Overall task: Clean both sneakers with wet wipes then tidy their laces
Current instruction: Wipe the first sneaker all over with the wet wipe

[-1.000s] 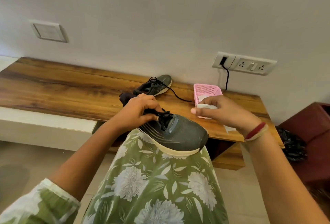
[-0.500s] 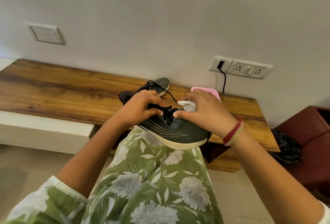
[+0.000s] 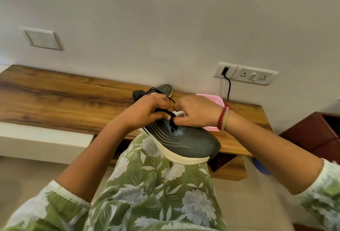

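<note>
Head view showed a dark grey sneaker (image 3: 185, 144) with a white sole lying on the person's knee, which was covered in green floral cloth (image 3: 156, 184). Its toe pointed to the right. Both hands met over this sneaker's throat. The left hand (image 3: 147, 111) had its fingers curled tightly round the black laces (image 3: 172, 124), gripping them at the top of the tongue. The right hand (image 3: 196, 113), with a red thread band (image 3: 222, 118) at the wrist, was curled too and pinched a white wet wipe (image 3: 179, 113) against the same spot, with a loose lace end hanging below its fingers. Behind the sneaker ran a wooden surface (image 3: 64, 98). On it, just beyond the left hand, lay the second sneaker (image 3: 164, 89), mostly hidden. A pink basket (image 3: 211, 100) stood beyond the right hand, partly covered by it. On the wall above the basket was a socket plate (image 3: 246, 75) with a black cable (image 3: 228, 87) hanging from it.
</note>
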Motion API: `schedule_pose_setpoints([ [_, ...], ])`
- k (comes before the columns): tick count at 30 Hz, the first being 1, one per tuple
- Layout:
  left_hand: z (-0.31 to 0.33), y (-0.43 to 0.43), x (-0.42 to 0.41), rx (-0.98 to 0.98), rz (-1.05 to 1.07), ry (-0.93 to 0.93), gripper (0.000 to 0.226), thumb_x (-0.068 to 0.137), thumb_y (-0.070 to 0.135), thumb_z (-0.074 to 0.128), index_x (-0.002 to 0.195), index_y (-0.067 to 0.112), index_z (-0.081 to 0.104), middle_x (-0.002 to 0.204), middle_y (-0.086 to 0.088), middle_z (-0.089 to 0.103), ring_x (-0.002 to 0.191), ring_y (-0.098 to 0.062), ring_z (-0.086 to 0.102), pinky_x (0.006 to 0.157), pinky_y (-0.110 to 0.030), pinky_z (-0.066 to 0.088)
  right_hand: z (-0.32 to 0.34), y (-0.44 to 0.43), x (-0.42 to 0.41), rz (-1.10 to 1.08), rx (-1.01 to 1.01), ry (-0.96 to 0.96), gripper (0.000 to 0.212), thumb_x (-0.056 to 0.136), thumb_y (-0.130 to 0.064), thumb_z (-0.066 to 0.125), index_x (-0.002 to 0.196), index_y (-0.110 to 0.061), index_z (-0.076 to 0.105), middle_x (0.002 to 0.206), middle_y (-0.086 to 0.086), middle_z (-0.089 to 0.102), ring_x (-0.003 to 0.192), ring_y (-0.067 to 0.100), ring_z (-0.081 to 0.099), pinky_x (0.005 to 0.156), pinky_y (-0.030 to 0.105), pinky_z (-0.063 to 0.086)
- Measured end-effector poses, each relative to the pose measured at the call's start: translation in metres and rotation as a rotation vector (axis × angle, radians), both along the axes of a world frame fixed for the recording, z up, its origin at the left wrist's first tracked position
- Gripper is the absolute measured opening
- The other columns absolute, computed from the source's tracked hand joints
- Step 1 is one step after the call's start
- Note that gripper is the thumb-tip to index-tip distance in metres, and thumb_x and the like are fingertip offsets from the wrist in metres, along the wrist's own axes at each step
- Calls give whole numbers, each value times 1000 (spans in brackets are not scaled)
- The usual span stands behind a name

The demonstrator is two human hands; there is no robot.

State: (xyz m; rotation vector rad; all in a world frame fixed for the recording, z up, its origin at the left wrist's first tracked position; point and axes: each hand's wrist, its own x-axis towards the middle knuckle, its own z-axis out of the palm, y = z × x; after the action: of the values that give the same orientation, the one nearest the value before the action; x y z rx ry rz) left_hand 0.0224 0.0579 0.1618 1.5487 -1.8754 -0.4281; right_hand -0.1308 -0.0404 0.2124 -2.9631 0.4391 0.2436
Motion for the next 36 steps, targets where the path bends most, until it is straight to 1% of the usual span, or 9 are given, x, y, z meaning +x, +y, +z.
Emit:
schedule_pose_setpoints([
  [6, 5, -9, -3, -162, 396, 459, 39, 78, 14, 75, 108, 31, 56, 105, 5, 60, 101, -3, 58, 87, -25, 51, 13, -25, 9, -212, 180, -122, 31, 82, -28, 62, 56, -16, 49, 53, 1, 45, 55, 20, 43, 52, 33, 29],
  [8, 11, -6, -10, -199, 483, 500, 31, 78, 23, 75, 99, 33, 55, 100, 8, 61, 96, -5, 60, 81, -29, 54, 10, -29, 9, -314, 288, -165, 35, 81, -24, 65, 51, -17, 48, 52, 1, 44, 51, 16, 40, 51, 31, 26],
  [10, 12, 0, -23, -144, 356, 456, 12, 83, 39, 65, 90, 30, 62, 91, 10, 65, 88, -5, 62, 77, -28, 53, 6, -30, 7, -398, 359, -214, 39, 80, -23, 67, 48, -19, 46, 50, -1, 44, 49, 12, 39, 50, 29, 27],
  [13, 4, 8, -38, -106, 266, 243, 19, 89, 48, 52, 89, 32, 63, 87, 16, 62, 86, -1, 56, 74, -20, 44, -1, -30, 7, -468, 387, -254, 39, 79, -20, 67, 46, -20, 46, 49, -2, 44, 49, 11, 40, 49, 28, 29],
  [18, -3, 1, -39, -55, 328, -214, 47, 91, 57, 30, 106, 26, 62, 98, 10, 64, 89, -14, 53, 72, -34, 45, -8, -34, 7, -554, 382, -280, 38, 79, -20, 66, 48, -20, 45, 49, -2, 43, 51, 11, 40, 47, 27, 28],
  [23, 14, -9, -44, 12, 388, -452, 61, 85, 73, 29, 100, 25, 64, 107, 7, 55, 93, -14, 56, 63, -29, 44, -2, -34, 12, -531, 335, -246, 36, 79, -22, 65, 49, -20, 44, 52, -2, 43, 51, 10, 39, 46, 25, 26],
  [29, 8, -17, -41, 116, 413, 12, 41, 77, 60, 63, 78, 19, 59, 116, 1, 48, 110, -17, 48, 88, -31, 42, -4, -39, 18, -545, 363, -283, 37, 77, -21, 66, 48, -18, 44, 49, -1, 42, 50, 12, 40, 47, 26, 28],
  [32, 4, -18, -42, 130, 425, 42, 42, 79, 53, 66, 82, 11, 61, 114, 2, 45, 105, -16, 50, 82, -27, 39, -7, -39, 20, -534, 336, -290, 40, 76, -21, 66, 44, -18, 42, 47, -1, 40, 48, 12, 37, 47, 27, 26],
  [36, 2, -22, -40, 236, 365, -33, 42, 86, 51, 60, 92, 9, 61, 122, -4, 42, 113, -24, 45, 94, -32, 38, -16, -42, 21, -550, 382, -271, 38, 76, -23, 67, 48, -18, 44, 50, -2, 43, 51, 13, 40, 50, 26, 29],
])
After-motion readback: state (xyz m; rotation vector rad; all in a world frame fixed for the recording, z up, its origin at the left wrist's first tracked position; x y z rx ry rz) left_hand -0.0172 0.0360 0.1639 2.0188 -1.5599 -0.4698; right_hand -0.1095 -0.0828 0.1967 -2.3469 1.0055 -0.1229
